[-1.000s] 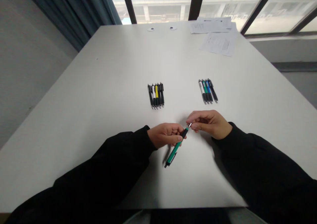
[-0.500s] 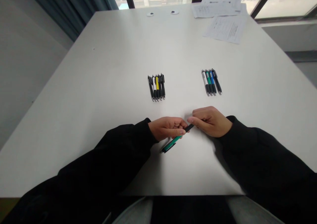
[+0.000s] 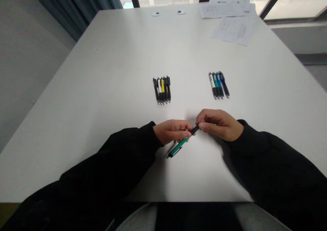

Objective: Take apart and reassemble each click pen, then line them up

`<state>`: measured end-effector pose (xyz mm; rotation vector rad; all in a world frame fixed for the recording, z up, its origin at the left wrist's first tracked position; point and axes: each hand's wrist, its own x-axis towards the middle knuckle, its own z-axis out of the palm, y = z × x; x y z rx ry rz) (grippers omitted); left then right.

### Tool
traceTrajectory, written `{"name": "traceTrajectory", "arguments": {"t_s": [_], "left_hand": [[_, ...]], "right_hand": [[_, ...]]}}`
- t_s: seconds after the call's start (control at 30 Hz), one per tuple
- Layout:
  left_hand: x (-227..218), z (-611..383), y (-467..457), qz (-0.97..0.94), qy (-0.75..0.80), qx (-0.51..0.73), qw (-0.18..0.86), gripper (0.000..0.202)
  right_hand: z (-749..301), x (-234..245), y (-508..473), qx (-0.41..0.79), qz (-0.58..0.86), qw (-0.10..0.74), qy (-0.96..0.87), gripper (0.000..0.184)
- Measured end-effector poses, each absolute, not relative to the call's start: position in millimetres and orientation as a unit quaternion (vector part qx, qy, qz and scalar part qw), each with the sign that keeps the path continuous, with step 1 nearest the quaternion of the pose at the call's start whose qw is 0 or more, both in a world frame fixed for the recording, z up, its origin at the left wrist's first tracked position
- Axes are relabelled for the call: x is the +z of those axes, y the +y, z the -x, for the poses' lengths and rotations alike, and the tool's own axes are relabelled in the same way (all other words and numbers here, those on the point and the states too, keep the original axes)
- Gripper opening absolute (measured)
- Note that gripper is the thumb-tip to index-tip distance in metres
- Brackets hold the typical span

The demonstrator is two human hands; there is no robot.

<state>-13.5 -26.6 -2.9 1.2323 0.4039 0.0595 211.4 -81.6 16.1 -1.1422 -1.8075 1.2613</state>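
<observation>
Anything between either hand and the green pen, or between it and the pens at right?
Nothing visible at the hands: left hand holds the green pen, right hand has fingertips on its grip end. Toward the right-hand pens, only the right hand itself lies in the direct line.

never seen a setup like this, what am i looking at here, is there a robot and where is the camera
There is no robot here: these are a person's two bare hands, in dark sleeves. The camera is worn on the head, looking forward and down, so you see roughly what the person sees.

The left hand holds a green pen with a black grip around its middle. The right hand pinches the pen's dark front end.

Beyond the hands, on the white table, lie two groups of pens: the left group includes a white and a yellow one; the right group has white, green, blue and black. Printed papers lie farther back.
</observation>
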Motion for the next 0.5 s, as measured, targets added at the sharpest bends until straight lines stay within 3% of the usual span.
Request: {"name": "traceTrajectory", "arguments": {"t_s": [0.17, 0.33, 0.5], "left_hand": [[-2.2, 13.5, -26.8, -0.579, 0.185, 0.028, 0.793, 0.037], [-3.8, 13.2, -25.7, -0.580, 0.179, 0.018, 0.795, 0.037], [-5.8, 9.5, -25.4, -0.604, 0.151, 0.022, 0.783, 0.032]], "right_hand": [[-212.8, 15.6, -81.3, 0.397, 0.471, 0.289, -0.733, 0.047], [-207.8, 18.9, -80.1, 0.394, 0.431, 0.254, -0.771, 0.035], [-200.5, 16.0, -80.4, 0.430, 0.453, 0.238, -0.744, 0.042]]}}
